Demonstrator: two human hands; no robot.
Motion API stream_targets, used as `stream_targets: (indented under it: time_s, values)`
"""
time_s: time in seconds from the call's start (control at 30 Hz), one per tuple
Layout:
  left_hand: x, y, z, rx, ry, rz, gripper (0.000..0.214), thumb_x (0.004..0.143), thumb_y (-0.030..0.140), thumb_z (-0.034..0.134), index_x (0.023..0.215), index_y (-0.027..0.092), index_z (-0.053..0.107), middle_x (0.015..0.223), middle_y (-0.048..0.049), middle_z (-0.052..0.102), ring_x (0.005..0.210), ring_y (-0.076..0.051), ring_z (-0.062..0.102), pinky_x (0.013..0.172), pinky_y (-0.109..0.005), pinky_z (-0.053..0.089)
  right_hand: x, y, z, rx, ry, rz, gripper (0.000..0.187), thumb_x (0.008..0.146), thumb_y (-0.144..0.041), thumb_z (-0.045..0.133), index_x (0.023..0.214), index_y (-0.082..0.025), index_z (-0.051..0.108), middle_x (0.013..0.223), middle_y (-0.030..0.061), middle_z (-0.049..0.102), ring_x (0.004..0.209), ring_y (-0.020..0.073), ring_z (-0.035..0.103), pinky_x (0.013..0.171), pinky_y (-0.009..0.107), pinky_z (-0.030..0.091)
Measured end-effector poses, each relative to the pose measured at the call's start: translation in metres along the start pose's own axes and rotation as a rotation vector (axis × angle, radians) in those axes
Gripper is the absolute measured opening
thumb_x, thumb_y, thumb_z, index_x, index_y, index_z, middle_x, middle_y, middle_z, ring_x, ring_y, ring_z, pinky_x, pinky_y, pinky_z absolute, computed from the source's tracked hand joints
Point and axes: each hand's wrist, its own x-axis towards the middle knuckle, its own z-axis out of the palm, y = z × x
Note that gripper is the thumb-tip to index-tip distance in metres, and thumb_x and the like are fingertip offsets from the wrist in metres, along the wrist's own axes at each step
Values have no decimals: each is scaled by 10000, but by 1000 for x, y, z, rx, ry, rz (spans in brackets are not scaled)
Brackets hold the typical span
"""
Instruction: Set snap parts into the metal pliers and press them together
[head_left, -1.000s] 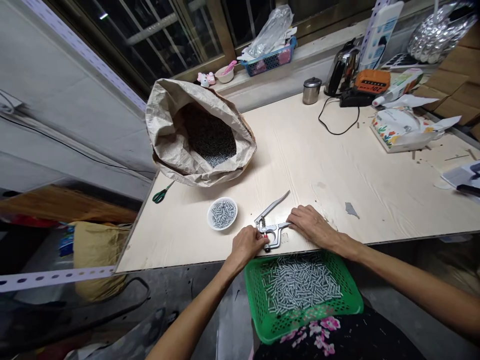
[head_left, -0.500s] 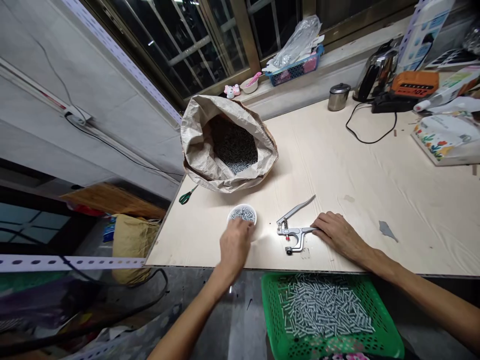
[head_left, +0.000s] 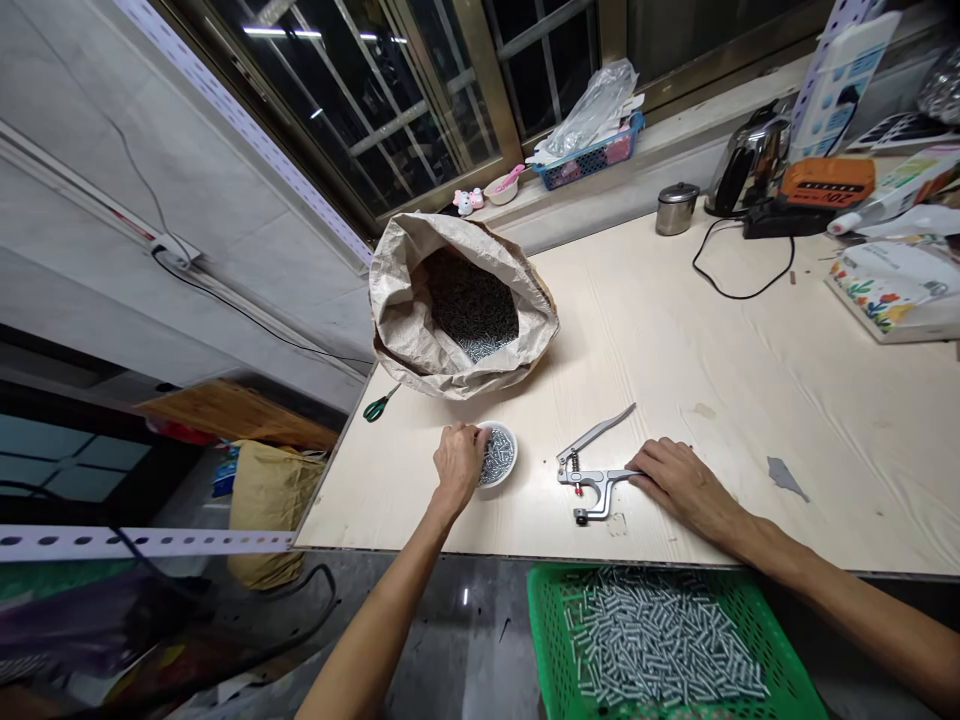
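My left hand (head_left: pixel 458 461) is closed on the left rim of a small white bowl (head_left: pixel 513 474). Small silver screw-like pieces (head_left: pixel 496 455) lie inside the bowl. To the right, silver snap pliers (head_left: pixel 592 475) lie on the table with their handles spread. My right hand (head_left: pixel 679 485) rests on the table, its fingers closed over the end of the lower plier handle. Behind the bowl stands an open paper sack (head_left: pixel 390 340), part full of small dark and silver metal pieces (head_left: pixel 476 305).
Below the table's front edge is a green basket (head_left: pixel 551 640) heaped with silver metal pieces (head_left: pixel 660 640). Green-handled scissors (head_left: pixel 375 409) lie left of the sack. A metal canister (head_left: pixel 676 210), a kettle (head_left: pixel 750 160) and a tissue pack (head_left: pixel 892 285) stand toward the back right.
My left hand has moved from over the front of the bowl to its left rim. My right hand stays at the plier handle. The whole view has shifted slightly.
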Motion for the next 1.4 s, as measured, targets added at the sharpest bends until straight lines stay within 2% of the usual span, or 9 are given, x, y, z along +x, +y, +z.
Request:
stream_targets:
  time_s: [0.33,0.57,0.63,0.77,0.83,0.93,1.07,1.2,1.4]
  values:
    - [6,-2,-1,-177,18,-63,192,859,278,512,855,163,666,933,-72,676,831,-180,606,660,-255,400,3,-4,-4,-21,15,0,225,958,-279,391,864,-207,584,831,61,574,777,205,489,682,339,361]
    - [-6,-11,-8,-431,26,-87,164,780,280,547,727,153,637,736,-64,681,707,-188,624,634,-264,424,0,-2,-5,-9,-17,13,222,957,-272,400,875,-196,592,848,61,574,793,199,499,698,337,375]
    - [-8,-12,-12,-706,-50,-192,180,739,325,601,703,150,618,681,-49,666,642,-174,619,582,-252,443,2,-4,-11,-1,-41,13,226,954,-291,408,891,-200,605,866,64,579,800,202,505,706,349,383]
    - [-21,1,-22,-1277,-369,-348,308,630,386,734,753,137,601,715,-53,690,559,-131,615,503,-220,478,26,-29,-34,68,25,32,262,946,-331,429,1089,-201,606,999,94,598,907,239,532,783,416,410]
    - [-32,14,-26,-1395,-491,-353,365,577,376,791,761,127,597,721,-62,697,540,-118,615,494,-210,490,47,-50,-41,254,43,-12,291,964,-302,393,1162,-211,586,1008,85,603,940,213,546,811,387,431]
    - [-49,36,-28,-1461,-549,-283,403,566,385,821,764,116,596,668,-54,685,523,-115,617,516,-212,508,75,-78,-39,576,35,-18,268,959,-302,421,1135,-210,600,969,67,621,901,170,575,808,333,452]
    - [-67,50,-27,-1525,-511,-227,418,596,414,809,790,107,602,617,-33,657,532,-109,611,561,-217,514,88,-95,-24,820,-12,129,158,919,-286,496,881,-181,608,819,17,645,747,129,584,675,264,438]
    - [-72,46,-21,-1516,-514,-165,392,582,360,808,824,119,616,673,-17,646,599,-117,599,617,-254,516,86,-96,-16,816,-38,164,157,889,-256,509,765,-181,570,738,-1,624,672,120,550,618,248,392]
    - [-74,33,-4,-1070,-195,-4,146,632,230,714,598,134,608,574,0,587,549,-109,533,535,-218,400,90,-96,-10,834,-192,127,126,827,-191,506,729,-172,584,687,-15,608,641,116,526,582,226,353]
